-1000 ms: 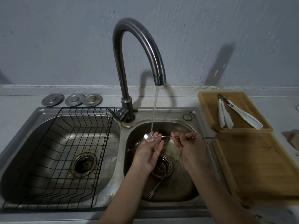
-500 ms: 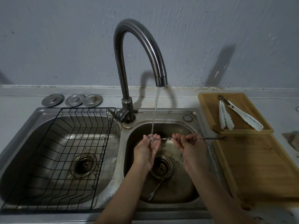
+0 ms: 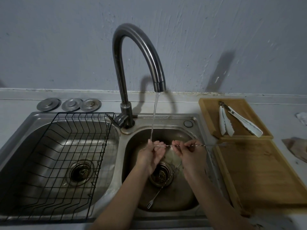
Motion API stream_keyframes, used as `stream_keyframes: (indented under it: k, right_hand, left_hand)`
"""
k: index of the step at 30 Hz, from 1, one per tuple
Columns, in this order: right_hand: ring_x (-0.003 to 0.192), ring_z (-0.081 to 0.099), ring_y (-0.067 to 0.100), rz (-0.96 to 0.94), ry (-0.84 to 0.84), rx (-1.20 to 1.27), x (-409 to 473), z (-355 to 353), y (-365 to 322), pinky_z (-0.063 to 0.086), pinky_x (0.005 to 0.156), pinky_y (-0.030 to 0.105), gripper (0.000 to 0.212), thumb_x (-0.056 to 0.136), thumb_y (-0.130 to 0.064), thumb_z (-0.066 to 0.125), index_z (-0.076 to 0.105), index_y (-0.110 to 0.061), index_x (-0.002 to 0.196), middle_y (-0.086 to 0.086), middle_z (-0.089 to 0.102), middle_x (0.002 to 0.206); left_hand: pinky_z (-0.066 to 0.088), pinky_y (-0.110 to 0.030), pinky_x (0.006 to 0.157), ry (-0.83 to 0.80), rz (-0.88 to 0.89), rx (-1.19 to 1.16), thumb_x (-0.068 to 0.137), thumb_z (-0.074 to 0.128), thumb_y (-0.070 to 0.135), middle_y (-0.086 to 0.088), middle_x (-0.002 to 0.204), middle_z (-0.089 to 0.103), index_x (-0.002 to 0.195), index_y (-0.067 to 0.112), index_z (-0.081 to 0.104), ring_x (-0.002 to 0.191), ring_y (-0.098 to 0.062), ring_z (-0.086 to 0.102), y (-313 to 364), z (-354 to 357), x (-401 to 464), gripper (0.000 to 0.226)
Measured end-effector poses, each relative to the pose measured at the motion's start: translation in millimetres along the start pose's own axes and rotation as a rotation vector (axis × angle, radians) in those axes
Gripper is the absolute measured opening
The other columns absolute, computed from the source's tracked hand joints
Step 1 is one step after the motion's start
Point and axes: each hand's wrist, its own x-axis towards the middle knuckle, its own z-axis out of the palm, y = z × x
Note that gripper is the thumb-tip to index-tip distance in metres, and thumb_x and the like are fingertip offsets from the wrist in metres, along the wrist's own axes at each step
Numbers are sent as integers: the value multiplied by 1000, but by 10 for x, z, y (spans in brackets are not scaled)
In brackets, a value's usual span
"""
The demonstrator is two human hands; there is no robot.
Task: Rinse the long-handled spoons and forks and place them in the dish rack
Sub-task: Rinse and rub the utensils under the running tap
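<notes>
Where wall point(image 3: 216, 39) meets counter point(image 3: 282, 103).

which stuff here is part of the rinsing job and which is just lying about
Job: spoon held by left hand and right hand, fork in sink, faucet, dish rack.
Lying about: tongs, wooden trays, three metal discs.

Home kitchen — steel double sink point(image 3: 196, 118), curved tap point(image 3: 139, 52), wire dish rack point(image 3: 69, 146), wooden boards point(image 3: 259, 173)
</notes>
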Motion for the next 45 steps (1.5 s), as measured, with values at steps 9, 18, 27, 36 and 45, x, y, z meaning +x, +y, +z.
stream_keyframes:
  k: [9,18,27,36,45]
  right_hand:
    - [69,71,24,-2,-22,-20,-19,8,36,61,65,28,26,87,15,47,43,-7,73,23,63,74]
    - [65,70,16,-203,-115,-144,-77,50,35,56,57,19,19,87,9,53,56,-7,77,15,68,70]
    - [66,70,14,-341,-180,-322,12,-10,14,56,58,19,17,89,7,51,58,-8,84,10,69,72]
    - [68,62,5,-368,-431,-1330,83,-131,-90,45,61,9,23,89,-8,55,66,-12,109,6,72,93]
    - [75,61,15,-384,-447,-1660,-119,-200,-63,44,59,23,21,91,-15,47,60,-22,105,-1,68,93]
  left_hand:
    - [53,-27,86,-172,-2,19,95,28,-9,-12,117,65,132,2,45,113,-19,60,140,-152,18,42]
    - [56,-21,53,-147,-8,939,95,47,26,-6,66,62,78,8,59,56,-10,66,42,-405,-76,28]
    - [49,-31,94,-4,415,1584,91,51,11,-1,96,71,86,17,71,96,-16,64,275,-554,33,22]
    - [51,-12,59,-192,337,554,94,48,11,4,69,72,90,9,67,63,-1,65,391,-132,-169,20]
    - [57,-19,58,-92,86,202,86,59,7,-11,80,68,99,0,66,64,-11,67,11,-143,-217,16]
